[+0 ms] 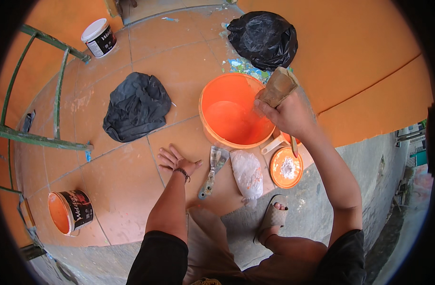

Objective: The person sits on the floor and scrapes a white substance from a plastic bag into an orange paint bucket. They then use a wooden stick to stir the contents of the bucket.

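Your right hand is closed in a fist round a brown paper bag, held at the far right rim of the orange bucket. The bag's long axis runs diagonal, top end pointing up & away from you toward the orange wall, lower end w/ your fingers over the bucket's edge. The bucket sits on the tiled floor, open side up, pale liquid inside. Your left hand is flat on the tiles, fingers spread, palm down, holding nothing, well apart from the bucket. Just right of it lies a putty knife, blade toward the bucket, handle toward you. Next to that is a clear bag of white powder, then an orange lid w/ a bit of white powder on it. Your sandalled foot is just below the powder bag. A black plastic bag sits beyond the bucket by the wall; a dark cloth lies to the bucket's left. A paint can on its side is near left, a white-lidded tub far left, a green railing along the left edge.
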The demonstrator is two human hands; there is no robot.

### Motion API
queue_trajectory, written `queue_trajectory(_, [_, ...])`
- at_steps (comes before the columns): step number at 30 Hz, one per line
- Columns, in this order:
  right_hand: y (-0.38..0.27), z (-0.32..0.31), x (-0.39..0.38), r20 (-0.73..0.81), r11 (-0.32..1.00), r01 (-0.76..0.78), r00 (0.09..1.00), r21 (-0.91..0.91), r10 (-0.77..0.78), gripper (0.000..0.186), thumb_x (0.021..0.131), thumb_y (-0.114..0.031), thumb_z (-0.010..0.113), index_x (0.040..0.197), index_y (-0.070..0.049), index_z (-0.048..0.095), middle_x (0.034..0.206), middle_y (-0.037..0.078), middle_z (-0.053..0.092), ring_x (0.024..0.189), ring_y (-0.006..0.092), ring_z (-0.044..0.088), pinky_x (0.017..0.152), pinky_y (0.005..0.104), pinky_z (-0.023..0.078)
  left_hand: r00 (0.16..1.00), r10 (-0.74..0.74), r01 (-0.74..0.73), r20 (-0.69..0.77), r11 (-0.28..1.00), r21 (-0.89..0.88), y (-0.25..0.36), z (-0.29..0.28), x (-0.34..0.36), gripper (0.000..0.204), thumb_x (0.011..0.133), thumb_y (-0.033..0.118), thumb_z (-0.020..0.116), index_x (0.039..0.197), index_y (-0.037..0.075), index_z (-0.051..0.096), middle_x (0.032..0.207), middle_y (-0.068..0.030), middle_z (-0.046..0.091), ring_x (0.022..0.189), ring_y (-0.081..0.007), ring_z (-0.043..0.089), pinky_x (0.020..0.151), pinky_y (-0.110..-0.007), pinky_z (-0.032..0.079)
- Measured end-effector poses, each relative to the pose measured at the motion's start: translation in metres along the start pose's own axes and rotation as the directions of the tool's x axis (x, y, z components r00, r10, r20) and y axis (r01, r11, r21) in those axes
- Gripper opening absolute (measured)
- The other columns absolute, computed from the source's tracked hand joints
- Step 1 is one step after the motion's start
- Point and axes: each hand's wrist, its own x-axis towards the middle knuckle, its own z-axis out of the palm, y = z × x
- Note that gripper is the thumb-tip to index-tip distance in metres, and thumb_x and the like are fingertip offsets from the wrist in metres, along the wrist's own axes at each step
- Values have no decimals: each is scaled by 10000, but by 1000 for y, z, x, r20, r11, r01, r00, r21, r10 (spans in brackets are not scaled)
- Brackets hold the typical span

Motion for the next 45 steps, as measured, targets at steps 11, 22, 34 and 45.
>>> queue_trajectory(11, [2,33,31,39,963,-29,999,269,20,183,827,-159,661,871,19,650,726,153,640,651,269,640,596,353,507,1000,11,-11,-7,1000,30,6,7,-2,1376,601,618,754,1432,94,-208,1438,-244,-324,1336,-403,-302,1050,-619,-96])
queue_trajectory(22, [0,8,0,-13,996,61,998,64,-60,177,813,-133,650,866,33,619,736,196,619,659,330,625,598,377,497,1000,23,-23,12,1000,14,0,2,3,1384,603,621,752,1426,74,-219,1420,-264,-343,1316,-434,-317,1029,-640,-112])
queue_trajectory(34, [0,41,52,117,988,1,993,156,-19,357,799,-269,693,762,71,590,600,196,567,552,300,594,544,378,474,1000,-10,10,-14,1000,-4,11,10,-1,1364,599,583,770,1439,127,-202,1451,-212,-325,1345,-389,-294,1056,-612,-100])
queue_trajectory(45, [36,0,14,-48,996,-23,998,87,27,193,821,-192,648,896,-14,647,722,173,645,652,313,644,603,372,508,999,33,-33,-18,999,10,7,13,1,1397,589,620,765,1427,82,-216,1425,-252,-341,1322,-413,-322,1037,-629,-112])
